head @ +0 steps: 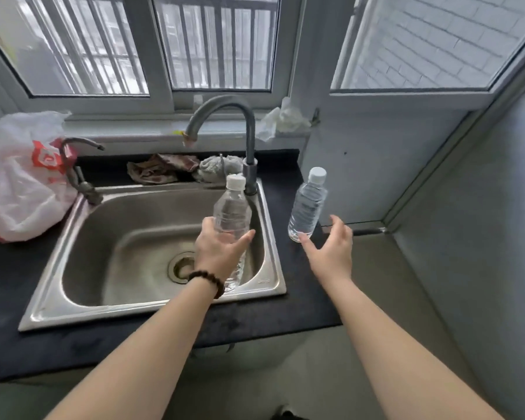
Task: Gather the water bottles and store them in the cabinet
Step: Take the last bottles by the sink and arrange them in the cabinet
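Note:
My left hand (220, 248), with a dark bead bracelet on the wrist, is shut on a clear water bottle with a white cap (232, 215), held upright above the right side of the steel sink (73, 225). A second, smaller clear water bottle (308, 206) with a white cap stands on the black countertop (297, 283) to the right of the sink. My right hand (331, 248) is open just below and right of that bottle, fingers spread around its base, fingertips at or almost touching it. No cabinet is in view.
A tall grey tap (249, 131) rises behind the sink, a smaller tap (79, 174) at its left. A white plastic bag (19, 183) lies on the counter's left. Rags (164, 169) sit behind the sink. A wall and window frame close off the right.

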{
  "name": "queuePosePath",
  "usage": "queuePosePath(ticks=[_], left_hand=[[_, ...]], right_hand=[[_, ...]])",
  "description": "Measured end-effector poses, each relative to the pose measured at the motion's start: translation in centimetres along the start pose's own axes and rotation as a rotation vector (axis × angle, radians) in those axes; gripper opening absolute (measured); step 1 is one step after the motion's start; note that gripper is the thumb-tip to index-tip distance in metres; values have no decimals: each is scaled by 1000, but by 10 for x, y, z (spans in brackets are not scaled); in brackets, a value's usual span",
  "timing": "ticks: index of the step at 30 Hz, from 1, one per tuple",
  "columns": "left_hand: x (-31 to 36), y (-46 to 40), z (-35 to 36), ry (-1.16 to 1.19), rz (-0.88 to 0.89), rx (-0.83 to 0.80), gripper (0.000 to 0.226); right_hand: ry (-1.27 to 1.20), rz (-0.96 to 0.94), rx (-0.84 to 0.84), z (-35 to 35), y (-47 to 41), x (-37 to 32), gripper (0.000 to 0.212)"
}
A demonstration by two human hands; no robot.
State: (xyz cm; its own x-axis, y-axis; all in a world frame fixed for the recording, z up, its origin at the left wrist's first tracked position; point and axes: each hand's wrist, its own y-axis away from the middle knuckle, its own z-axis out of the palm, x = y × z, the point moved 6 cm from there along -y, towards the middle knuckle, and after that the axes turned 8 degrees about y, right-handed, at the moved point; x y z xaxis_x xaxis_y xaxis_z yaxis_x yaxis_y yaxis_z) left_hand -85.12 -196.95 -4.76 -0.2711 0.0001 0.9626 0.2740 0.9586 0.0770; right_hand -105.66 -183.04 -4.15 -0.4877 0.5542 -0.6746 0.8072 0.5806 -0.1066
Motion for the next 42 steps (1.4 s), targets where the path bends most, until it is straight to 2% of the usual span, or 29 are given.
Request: queuePosePath(ticks=[4,8,11,14,16,20,23,28,33,38,42], left_hand=[[1,4,30,-34,-27,115,57],[3,13,49,-84,-74,227,55],[4,20,53,-120,-103,284,52],[2,29,49,-127,-124,349,50],[2,35,43,-128,-137,401,50],[-4,50,29,-123,-167,500,51],[-5,65,14,-120,-175,562,50],[-15,108,-28,-49,-170,722,49],[-38,199,-86,61,-201,942,46],[-61,345,-143,26,-289,1222,49],[-86,491,-160,86,-341,1437,48]], right_hand=[[-125,-31,-148,9,-43,10,113],[-231,-62,-250,26,-73,17,124],[-308,-132,-292,40,-89,19,114],[-391,-167,-305,50,-96,18,82],[-392,-185,-310,52,-102,16,67],[-330,-312,-354,50,-106,5,62],[-375,-375,-378,41,-92,-14,57],[-430,-539,-542,31,-25,-72,46],[-371,-703,-736,43,83,-113,45],[-312,-872,-932,50,217,-120,45],[-202,-1033,-1106,40,345,-104,52]])
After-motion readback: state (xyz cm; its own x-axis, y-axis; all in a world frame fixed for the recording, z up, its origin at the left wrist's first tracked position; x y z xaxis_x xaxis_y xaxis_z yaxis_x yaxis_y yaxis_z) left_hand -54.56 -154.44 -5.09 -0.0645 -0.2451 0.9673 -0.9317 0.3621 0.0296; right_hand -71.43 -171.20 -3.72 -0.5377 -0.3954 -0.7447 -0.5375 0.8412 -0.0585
